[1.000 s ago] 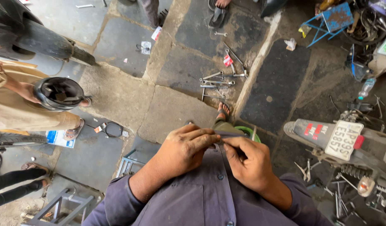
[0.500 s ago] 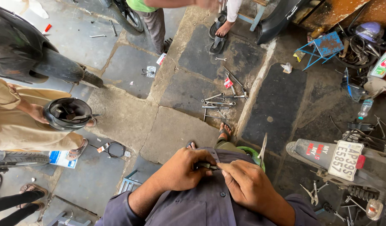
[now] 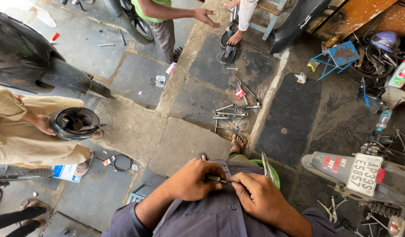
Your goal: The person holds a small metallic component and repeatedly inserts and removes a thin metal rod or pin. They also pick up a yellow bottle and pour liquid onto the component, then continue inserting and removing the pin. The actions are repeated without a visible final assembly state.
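The person is standing over a stone floor (image 3: 123, 127) and is bringing both hands together just in front of the waist, against a dark blue shirt (image 3: 211, 215). The left hand (image 3: 193, 180) is curling closed around a small, thin dark tool (image 3: 216, 179), of which only a short piece is showing between the two hands. The right hand (image 3: 259, 197) is pinching its fingertips at the end of that tool, its fingers bent and nearly closed; what exactly the tool is cannot be told. Just beyond the right hand a green object (image 3: 270, 171) is sticking out beside the person's sandalled foot (image 3: 237, 144). Farther ahead, spanners (image 3: 231, 115) are lying scattered on the floor. To the left, another person in tan clothes is holding a black helmet (image 3: 75, 123). A scooter's rear (image 3: 360, 173) is standing at the right.
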The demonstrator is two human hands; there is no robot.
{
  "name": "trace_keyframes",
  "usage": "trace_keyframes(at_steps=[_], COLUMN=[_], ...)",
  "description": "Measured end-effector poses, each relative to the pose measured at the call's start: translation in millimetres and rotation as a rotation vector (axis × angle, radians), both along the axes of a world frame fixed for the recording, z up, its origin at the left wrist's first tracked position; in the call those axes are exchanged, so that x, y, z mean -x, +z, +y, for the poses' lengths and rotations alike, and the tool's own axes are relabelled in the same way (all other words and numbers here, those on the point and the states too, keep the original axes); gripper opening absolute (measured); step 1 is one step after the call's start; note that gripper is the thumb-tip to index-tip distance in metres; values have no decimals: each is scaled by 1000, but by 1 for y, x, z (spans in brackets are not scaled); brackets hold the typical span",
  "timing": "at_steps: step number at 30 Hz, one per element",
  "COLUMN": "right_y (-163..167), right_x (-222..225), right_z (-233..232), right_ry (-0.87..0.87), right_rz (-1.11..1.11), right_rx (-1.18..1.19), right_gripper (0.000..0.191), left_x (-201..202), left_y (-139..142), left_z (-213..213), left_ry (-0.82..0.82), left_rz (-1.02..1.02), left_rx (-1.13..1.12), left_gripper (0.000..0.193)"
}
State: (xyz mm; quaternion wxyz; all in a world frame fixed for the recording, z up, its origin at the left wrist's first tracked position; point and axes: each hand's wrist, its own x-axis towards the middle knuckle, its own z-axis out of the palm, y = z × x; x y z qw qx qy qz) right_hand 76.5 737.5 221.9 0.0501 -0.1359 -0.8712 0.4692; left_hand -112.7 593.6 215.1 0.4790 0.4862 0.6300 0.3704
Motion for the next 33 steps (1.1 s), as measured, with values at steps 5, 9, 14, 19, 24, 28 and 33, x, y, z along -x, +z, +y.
trace_keyframes(at_steps=[5, 9, 14, 19, 24, 28, 33], right_y=[-14, -37, -51, -45, -43, -45, -46], right_x=[-11, -16, -19, -18, -18, -21, -17], right_z=[-1, 2, 14, 24, 12, 2, 7], right_ry=[-149, -174, -157, -191, -218, -153, -129], right_rz=[-114, -101, -229, -334, -269, -119, -173], right_rx=[132, 453, 1033, 1348, 1128, 566, 788], right_gripper=[15, 15, 19, 17, 15, 15, 17], left_x=[-21, -27, -23, -24, -21, -22, -31], left_y=[10, 9, 6, 9, 15, 16, 14], left_z=[2, 1, -2, -1, -4, -4, 3], left_ry=[181, 180, 69, 26, 46, 99, 205], left_rz=[192, 412, 600, 656, 349, 203, 299], left_rx=[-171, -309, -467, -503, -308, -226, -246], left_gripper=[18, 25, 35, 39, 25, 19, 30])
